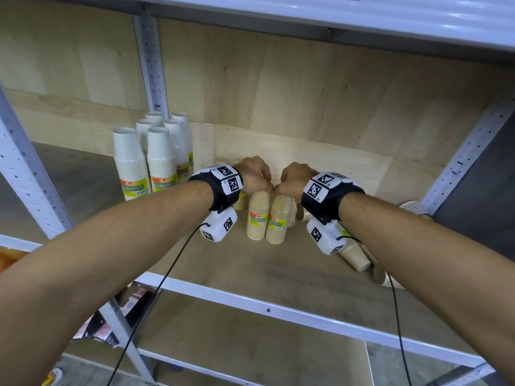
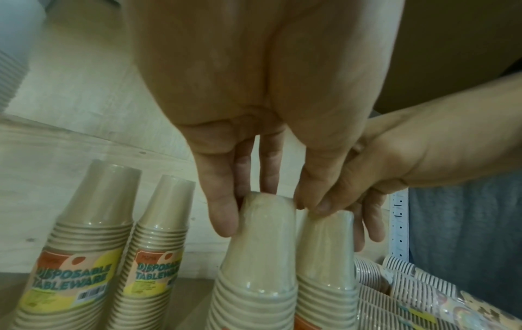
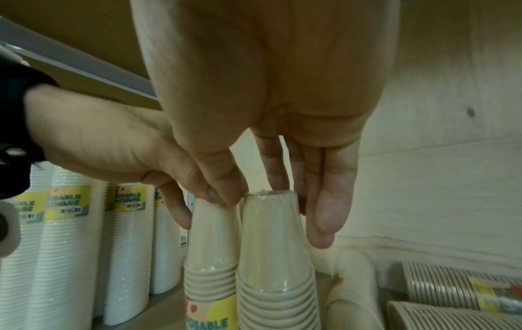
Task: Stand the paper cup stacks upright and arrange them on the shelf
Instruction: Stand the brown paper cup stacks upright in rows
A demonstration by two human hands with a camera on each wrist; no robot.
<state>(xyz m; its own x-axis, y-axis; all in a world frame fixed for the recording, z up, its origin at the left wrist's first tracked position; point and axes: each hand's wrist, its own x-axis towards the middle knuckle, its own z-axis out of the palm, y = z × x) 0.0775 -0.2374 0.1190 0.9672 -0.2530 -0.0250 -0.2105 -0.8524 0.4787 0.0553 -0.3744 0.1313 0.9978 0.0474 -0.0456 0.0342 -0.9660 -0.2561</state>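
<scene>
Both hands are down on the shelf (image 1: 278, 263), knuckles nearly touching, each clamped over the top of its own tan stack. The left hand (image 1: 255, 175) pinches the crown of the left tan stack (image 1: 257, 215), fingers (image 2: 223, 214) curled down around its wrapped top. The right hand (image 1: 295, 178) grips the right tan stack (image 1: 278, 221) the same way, fingers (image 3: 324, 209) draped down its side. The two stacks stand upright, pressed side by side, directly under the hands. Out past the left hand a cluster of white stacks (image 1: 156, 160) stands upright near the back wall. From the left wrist, two more tan stacks (image 2: 84, 256) stand just left of the gripped pair. Under and beyond the right wrist several stacks (image 1: 355, 253) lie on their sides, some striped (image 3: 440, 285)
</scene>
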